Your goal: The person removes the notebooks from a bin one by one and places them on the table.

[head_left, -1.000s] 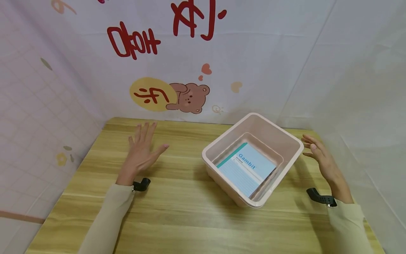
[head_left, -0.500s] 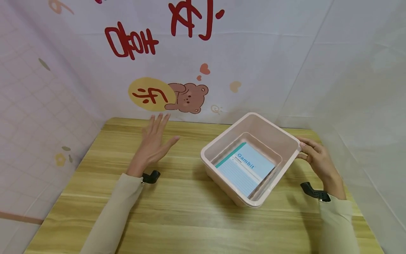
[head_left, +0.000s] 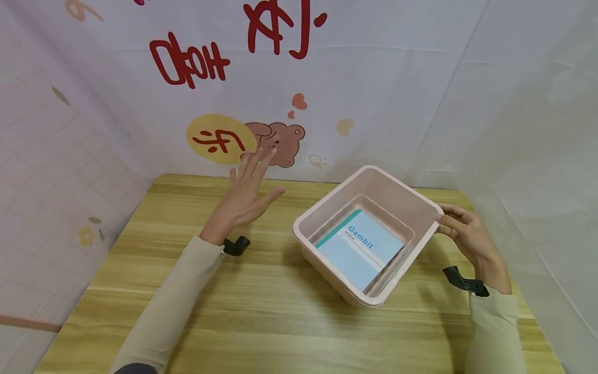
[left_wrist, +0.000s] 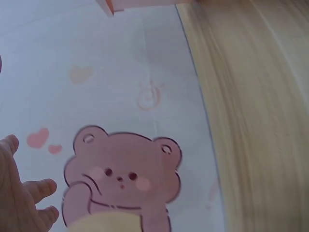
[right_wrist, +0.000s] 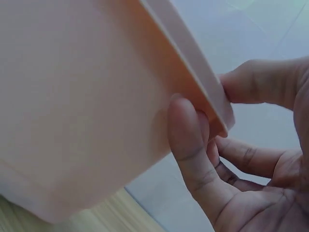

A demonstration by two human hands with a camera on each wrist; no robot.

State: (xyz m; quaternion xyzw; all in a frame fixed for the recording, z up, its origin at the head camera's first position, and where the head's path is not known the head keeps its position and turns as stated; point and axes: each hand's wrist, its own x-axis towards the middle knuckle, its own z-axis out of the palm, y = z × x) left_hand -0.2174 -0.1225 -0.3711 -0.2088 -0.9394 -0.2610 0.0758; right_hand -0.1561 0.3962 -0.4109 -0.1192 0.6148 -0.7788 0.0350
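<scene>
A pale pink plastic bin (head_left: 388,192) stands at an angle on the wooden table. Flat on its floor lies a light blue notebook (head_left: 361,250) with a green spine and "Gambit" on its cover. At the bin's right corner, my right hand (head_left: 469,239) grips the rim. The right wrist view shows the thumb and fingers on both sides of that lip, close against the bin wall (right_wrist: 87,101). My left hand (head_left: 245,200) hovers left of the bin with fingers spread and holds nothing. Some of its fingers (left_wrist: 41,191) enter the left wrist view from the left.
A white cloth backdrop (head_left: 383,93) with red lettering and a printed bear (head_left: 285,143) hangs right behind the table (head_left: 261,322). Cloth also encloses the left and right sides. Black wrist cameras (head_left: 236,245) sit on both wrists.
My right hand has come in from the right and taken hold of the bin's rim. The left hand has moved rightward and up, nearer the bin. Bin and notebook stay in place.
</scene>
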